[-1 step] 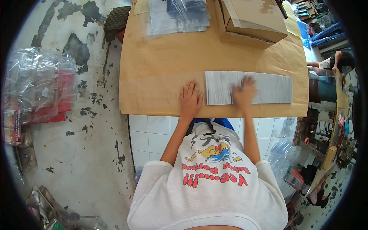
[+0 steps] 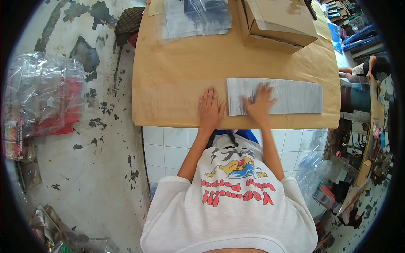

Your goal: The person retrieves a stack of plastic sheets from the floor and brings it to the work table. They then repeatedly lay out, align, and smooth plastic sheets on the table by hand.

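Note:
A long, flat grey sheet (image 2: 295,98), streaked and slightly shiny, lies lengthwise near the table's front edge. Resting on its left half is my right hand (image 2: 258,105), fingers spread and a little blurred by motion; it grips nothing that I can see. My left hand (image 2: 210,110) lies flat on the brown tabletop (image 2: 177,92), just beside the sheet's left end, with its fingers stretched out. Whether the sheet is one layer or a stack, I cannot tell.
Clear plastic sheets or bags (image 2: 196,19) lie at the table's far side. A cardboard box (image 2: 278,25) stands at the far right. Plastic-wrapped packs (image 2: 46,92) are off to the left. Another person (image 2: 371,67) is at the far right, beyond the table.
My right hand has slid leftward along the grey sheet, from near its middle toward its left end. My left hand stays in nearly the same place.

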Demonstrator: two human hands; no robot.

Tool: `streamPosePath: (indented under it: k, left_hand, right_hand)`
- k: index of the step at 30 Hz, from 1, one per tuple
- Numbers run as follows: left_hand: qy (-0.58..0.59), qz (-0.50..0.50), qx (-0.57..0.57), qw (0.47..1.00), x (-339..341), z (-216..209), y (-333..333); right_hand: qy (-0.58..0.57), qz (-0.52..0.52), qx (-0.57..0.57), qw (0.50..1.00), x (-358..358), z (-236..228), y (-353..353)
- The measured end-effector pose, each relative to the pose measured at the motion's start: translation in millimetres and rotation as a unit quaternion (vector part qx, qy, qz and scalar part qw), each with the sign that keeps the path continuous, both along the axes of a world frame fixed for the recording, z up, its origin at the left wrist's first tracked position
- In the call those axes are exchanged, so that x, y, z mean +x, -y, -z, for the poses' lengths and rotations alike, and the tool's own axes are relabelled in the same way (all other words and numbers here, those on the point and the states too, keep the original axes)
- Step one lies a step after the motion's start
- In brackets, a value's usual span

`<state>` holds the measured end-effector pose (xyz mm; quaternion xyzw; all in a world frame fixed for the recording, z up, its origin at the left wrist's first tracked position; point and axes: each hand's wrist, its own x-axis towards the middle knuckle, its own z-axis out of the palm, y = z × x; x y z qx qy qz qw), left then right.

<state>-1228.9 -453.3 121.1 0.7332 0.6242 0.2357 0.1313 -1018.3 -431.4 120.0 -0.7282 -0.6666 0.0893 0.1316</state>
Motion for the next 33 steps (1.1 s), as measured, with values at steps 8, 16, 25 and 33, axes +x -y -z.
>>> streamPosePath:
  k: [8,16,25,33]
  left_hand:
    - [-0.028,0.001,-0.016,0.999,0,0,-7]
    - [-0.026,0.029,-0.03,0.999,-22,5,-4]
    - [0.025,0.054,-0.011,0.998,-24,8,-4]
    - [0.032,0.041,0.013,0.999,-41,12,-1]
  right_hand:
    - [0.04,-0.007,-0.139,0.99,-75,-13,-8]
    - [0.046,-0.052,-0.226,0.972,-98,-42,-15]
    - [0.112,-0.003,-0.091,0.989,-89,-16,-21]
    - [0.063,0.02,-0.096,0.993,79,-229,-46]
